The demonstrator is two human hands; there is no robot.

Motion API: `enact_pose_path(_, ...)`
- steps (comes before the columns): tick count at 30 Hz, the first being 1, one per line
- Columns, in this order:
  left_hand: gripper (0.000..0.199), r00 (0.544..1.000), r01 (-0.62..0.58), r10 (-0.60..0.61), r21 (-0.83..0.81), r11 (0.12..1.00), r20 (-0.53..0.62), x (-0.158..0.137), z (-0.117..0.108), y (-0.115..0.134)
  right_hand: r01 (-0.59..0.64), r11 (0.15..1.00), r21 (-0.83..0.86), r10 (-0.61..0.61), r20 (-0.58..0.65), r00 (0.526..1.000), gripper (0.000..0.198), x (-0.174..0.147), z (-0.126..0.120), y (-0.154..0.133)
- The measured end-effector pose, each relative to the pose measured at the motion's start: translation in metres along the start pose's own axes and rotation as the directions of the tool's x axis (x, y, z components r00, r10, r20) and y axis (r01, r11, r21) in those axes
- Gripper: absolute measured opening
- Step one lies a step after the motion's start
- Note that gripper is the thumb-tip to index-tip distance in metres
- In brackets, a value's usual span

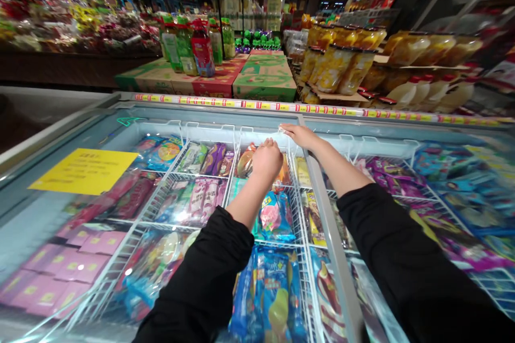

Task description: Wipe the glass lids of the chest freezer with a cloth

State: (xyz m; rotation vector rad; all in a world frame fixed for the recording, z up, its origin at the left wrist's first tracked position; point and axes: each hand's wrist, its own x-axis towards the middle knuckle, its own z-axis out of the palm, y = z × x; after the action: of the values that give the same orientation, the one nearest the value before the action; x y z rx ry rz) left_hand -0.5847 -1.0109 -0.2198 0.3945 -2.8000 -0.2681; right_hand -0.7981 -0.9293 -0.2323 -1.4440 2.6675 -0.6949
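My left hand (267, 156) is closed, its fingers curled, above the middle of a chest freezer's sliding glass lid. Whatever may be in that fist is hidden. Farther back and to the right, my right hand (301, 136) reaches over the lid's frame (332, 236), its fingers bent down together. A small white thing (281, 128) shows at its fingertips, too small to name. Beneath the hands, wire baskets (298, 214) hold wrapped ice creams, among them a blue pack with a pink picture (270, 213) and large blue packs (277, 295).
A yellow paper notice (84, 171) is on the glass at left, above pink boxes (66, 265). Price labels (249, 105) line the freezer's back edge. Behind stand cartons (263, 77) with drink bottles (204, 48), and jars of yellow fruit (336, 67) to the right.
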Motion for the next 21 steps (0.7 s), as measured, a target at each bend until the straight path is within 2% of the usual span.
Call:
enact_pose_path(2,0.047,0.998,-0.061,0.061,0.022,0.998,0.02,-0.012,-0.001,-0.005,-0.058,0.998,-0.022,0.057,-0.041,0.998,0.045,0.011,0.006,-0.01)
enact_pose_path(4,0.05,0.995,-0.088,0.086,0.029,0.996,0.047,-0.029,-0.006,-0.01,-0.066,0.998,-0.02,0.065,-0.046,0.997,0.045,0.016,0.011,-0.022)
enact_pose_path(7,0.051,0.994,-0.081,0.079,0.011,0.997,0.08,-0.056,-0.014,-0.014,0.009,1.0,0.014,-0.009,0.009,1.0,0.044,0.0,0.013,-0.032)
enact_pose_path(10,0.051,0.996,-0.064,0.066,-0.022,0.998,0.056,-0.074,-0.016,-0.015,0.112,0.992,0.066,-0.114,0.039,0.993,0.042,-0.027,0.007,-0.025)
enact_pose_path(12,0.052,0.998,-0.061,0.062,-0.049,0.997,0.029,-0.08,-0.014,-0.015,0.14,0.986,0.087,-0.143,0.033,0.989,0.04,-0.038,0.003,-0.016)
enact_pose_path(15,0.052,0.998,-0.059,0.059,-0.074,0.996,0.001,-0.083,-0.01,-0.015,0.086,0.994,0.07,-0.086,-0.006,0.996,0.04,-0.033,0.003,-0.008)
enact_pose_path(18,0.053,0.999,-0.051,0.049,-0.078,0.996,-0.02,-0.082,-0.008,-0.014,-0.005,1.0,0.024,0.006,-0.056,0.998,0.042,-0.015,0.012,-0.014)
enact_pose_path(21,0.053,0.999,-0.048,0.047,-0.075,0.996,-0.027,-0.082,-0.008,-0.013,0.012,0.999,0.031,-0.01,-0.04,0.999,0.043,-0.01,0.021,-0.03)
